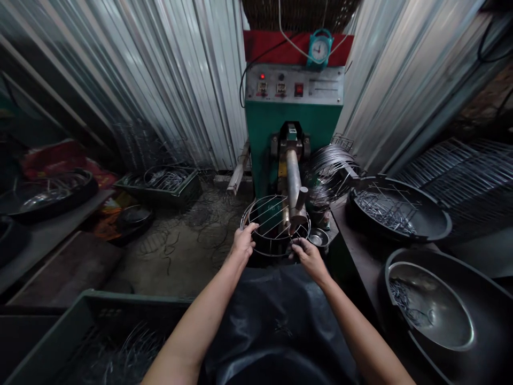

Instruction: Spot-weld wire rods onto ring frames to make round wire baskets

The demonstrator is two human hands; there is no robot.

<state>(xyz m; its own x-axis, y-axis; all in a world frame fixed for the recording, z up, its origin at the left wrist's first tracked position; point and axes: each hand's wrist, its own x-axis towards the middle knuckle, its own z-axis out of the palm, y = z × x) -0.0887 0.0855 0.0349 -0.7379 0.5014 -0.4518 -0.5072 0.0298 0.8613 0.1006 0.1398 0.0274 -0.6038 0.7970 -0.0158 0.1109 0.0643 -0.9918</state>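
A round wire rack (266, 216) with parallel bars is held at the arms of a green spot-welding machine (294, 176). My left hand (244, 239) is closed on the rack's left rim, thumb on top. My right hand (305, 254) is pinched at the rack's near right side, just below the welder's electrode tip. A short, thin piece of wire (292, 239) seems to stand between those fingertips, close to the rim. How far it touches the rack cannot be made out.
A wire coil (331, 174) hangs right of the machine. Pans (444, 230) with small wire pieces stand on the right bench, beside a stack of wire grids (460, 176). Green crates (188, 190) hold wire parts at left. A small metal bowl (319, 237) sits behind my right hand.
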